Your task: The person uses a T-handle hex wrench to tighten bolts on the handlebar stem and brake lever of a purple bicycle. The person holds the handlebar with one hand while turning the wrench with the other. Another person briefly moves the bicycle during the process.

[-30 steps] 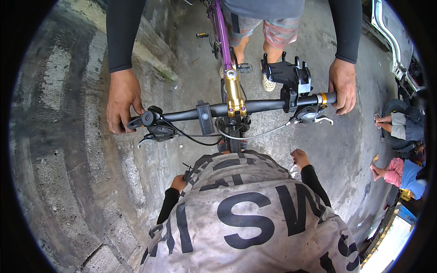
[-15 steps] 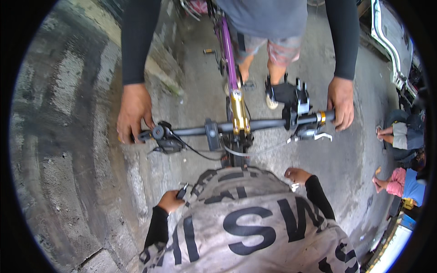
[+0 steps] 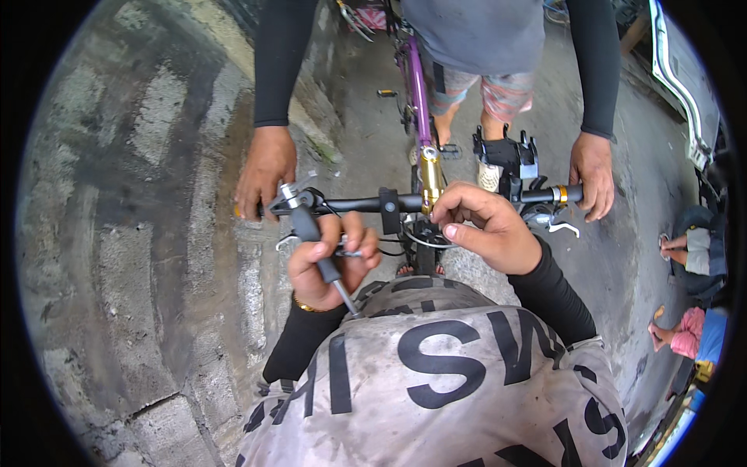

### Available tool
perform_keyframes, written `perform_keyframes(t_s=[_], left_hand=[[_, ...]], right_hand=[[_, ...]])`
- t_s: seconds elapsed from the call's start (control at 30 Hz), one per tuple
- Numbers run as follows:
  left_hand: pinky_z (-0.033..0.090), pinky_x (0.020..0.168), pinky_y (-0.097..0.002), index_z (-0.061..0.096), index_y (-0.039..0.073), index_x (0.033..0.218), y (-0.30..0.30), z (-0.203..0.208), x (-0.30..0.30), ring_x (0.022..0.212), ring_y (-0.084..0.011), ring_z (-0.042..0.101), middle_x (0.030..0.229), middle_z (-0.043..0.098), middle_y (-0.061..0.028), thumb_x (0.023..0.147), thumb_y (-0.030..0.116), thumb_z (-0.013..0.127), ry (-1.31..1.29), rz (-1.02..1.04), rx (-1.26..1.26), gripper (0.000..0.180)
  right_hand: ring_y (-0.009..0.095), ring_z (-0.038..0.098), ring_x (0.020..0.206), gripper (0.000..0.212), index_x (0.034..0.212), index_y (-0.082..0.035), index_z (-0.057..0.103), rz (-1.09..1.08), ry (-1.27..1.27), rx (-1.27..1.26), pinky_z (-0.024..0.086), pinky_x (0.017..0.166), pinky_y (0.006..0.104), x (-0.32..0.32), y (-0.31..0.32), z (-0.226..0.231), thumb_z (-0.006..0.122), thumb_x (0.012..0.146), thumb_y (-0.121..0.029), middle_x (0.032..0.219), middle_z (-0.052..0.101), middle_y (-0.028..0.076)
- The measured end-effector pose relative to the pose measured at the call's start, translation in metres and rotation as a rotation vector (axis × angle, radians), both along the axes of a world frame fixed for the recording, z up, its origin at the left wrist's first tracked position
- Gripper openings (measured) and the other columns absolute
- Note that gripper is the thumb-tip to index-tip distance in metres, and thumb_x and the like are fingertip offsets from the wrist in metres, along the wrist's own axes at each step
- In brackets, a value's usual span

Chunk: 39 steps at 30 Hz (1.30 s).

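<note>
My left hand (image 3: 327, 268) is closed around a hand tool with a dark grey handle (image 3: 308, 226), a metal piece at its upper end and a thin metal shank below. A small silver piece (image 3: 350, 251) shows at its fingers. My right hand (image 3: 494, 233) has its fingers curled beside the gold stem (image 3: 430, 175) of a purple bicycle; whether anything is in them is hidden. The black handlebar (image 3: 475, 198) lies across in front of me. A person facing me has one hand (image 3: 267, 171) at its left end and the other (image 3: 593, 175) at the right grip.
The purple bicycle frame (image 3: 419, 86) runs away from me between the person's legs and a concrete step (image 3: 319, 132). A black holder (image 3: 517, 156) stands on the bar's right side. Farther right are seated people (image 3: 689, 253) and a pale vehicle panel (image 3: 685, 86).
Both my hands have risen from beside my body to the handlebar, bringing the hand tool up in the left one. The bicycle and the other person have shifted slightly right in view.
</note>
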<state>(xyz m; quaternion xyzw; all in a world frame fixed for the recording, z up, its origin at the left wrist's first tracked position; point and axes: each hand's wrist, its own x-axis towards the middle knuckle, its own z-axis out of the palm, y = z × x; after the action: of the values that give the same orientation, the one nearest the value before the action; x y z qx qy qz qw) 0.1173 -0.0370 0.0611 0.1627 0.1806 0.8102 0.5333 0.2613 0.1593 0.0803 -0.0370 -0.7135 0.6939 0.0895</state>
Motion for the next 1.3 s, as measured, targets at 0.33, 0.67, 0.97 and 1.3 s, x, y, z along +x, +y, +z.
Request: perform_keyframes(t_s=[0.33,0.67,0.97,1.3], left_hand=[[0.043,0.094,-0.0439,0.044,0.010,0.068,0.012,0.007,0.016,0.118,-0.0383,0.048,0.115,0.053,-0.0208,0.080,0.019,0.058,-0.010,-0.036,-0.025,0.020],[0.031,0.102,-0.0482,0.046,0.010,0.072,0.006,0.005,0.021,0.117,-0.0359,0.046,0.116,0.052,-0.0230,0.076,0.020,0.058,-0.061,-0.078,-0.092,0.016],[0.032,0.102,-0.0454,0.045,0.010,0.069,0.003,-0.003,0.022,0.111,-0.0304,0.049,0.113,0.054,-0.0193,0.075,0.017,0.058,-0.088,-0.098,-0.081,0.015],[0.045,0.093,-0.0454,0.045,0.007,0.070,0.010,0.009,0.029,0.101,-0.0337,0.056,0.107,0.055,-0.0193,0.079,0.014,0.058,-0.062,-0.034,-0.184,0.017]], right_hand=[[0.034,0.045,0.108,0.031,0.099,-0.008,0.063,-0.218,0.359,0.530,0.041,0.089,0.0402,-0.014,-0.032,0.015,0.069,0.069,-0.009,0.116,0.047,0.018],[0.041,0.042,0.116,0.027,0.096,-0.010,0.065,-0.232,0.322,0.866,0.037,0.097,0.0458,-0.019,-0.041,0.012,0.069,0.069,-0.010,0.117,0.049,0.017],[0.036,0.044,0.116,0.019,0.088,-0.005,0.062,-0.247,0.316,0.885,0.039,0.094,0.0446,-0.019,-0.040,0.001,0.067,0.070,-0.007,0.114,0.052,0.014],[0.014,0.059,0.083,0.016,0.100,-0.001,0.058,-0.406,0.015,0.187,0.050,0.072,0.0307,-0.015,-0.008,-0.009,0.058,0.084,-0.001,0.095,0.061,0.008]])
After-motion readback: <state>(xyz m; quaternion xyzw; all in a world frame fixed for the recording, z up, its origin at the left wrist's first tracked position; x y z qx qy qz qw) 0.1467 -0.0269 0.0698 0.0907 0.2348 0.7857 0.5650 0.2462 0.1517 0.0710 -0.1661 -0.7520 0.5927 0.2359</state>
